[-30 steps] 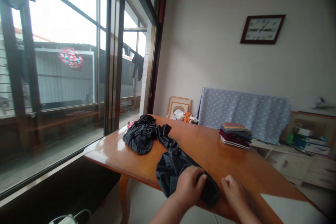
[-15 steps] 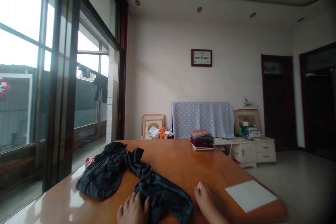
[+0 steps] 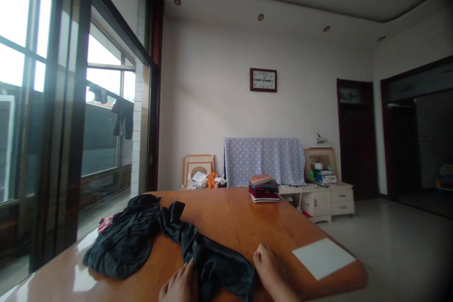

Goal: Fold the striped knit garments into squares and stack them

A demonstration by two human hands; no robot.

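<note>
A long, dark, slightly shiny garment (image 3: pixel 222 264) lies crumpled across the near part of the wooden table (image 3: pixel 226 207); its kind cannot be made out. My left hand (image 3: pixel 180 284) rests at its left edge, fingers stretched toward the cloth and touching it, with the thumb barely showing. On the other side, my right hand (image 3: pixel 268 264) lies on the table close by the garment's right edge. Its fingers are curled in, and nothing shows in them. A heap of black clothing (image 3: pixel 123 240) lies to the left, with a red-and-white striped piece (image 3: pixel 105 224) poking out.
A stack of folded clothes (image 3: pixel 264 188) sits near the table's far edge. To the right lies a white sheet (image 3: pixel 322 257). Beyond the table stand a low white cabinet (image 3: pixel 341 200) and a panel draped with spotted cloth (image 3: pixel 264 160). Glass doors (image 3: pixel 106 122) line the left.
The view has turned slightly right, so the scene shifts left. My left hand has moved right against the garment's edge, its fingers closer together. My right hand has hardly moved over the table.
</note>
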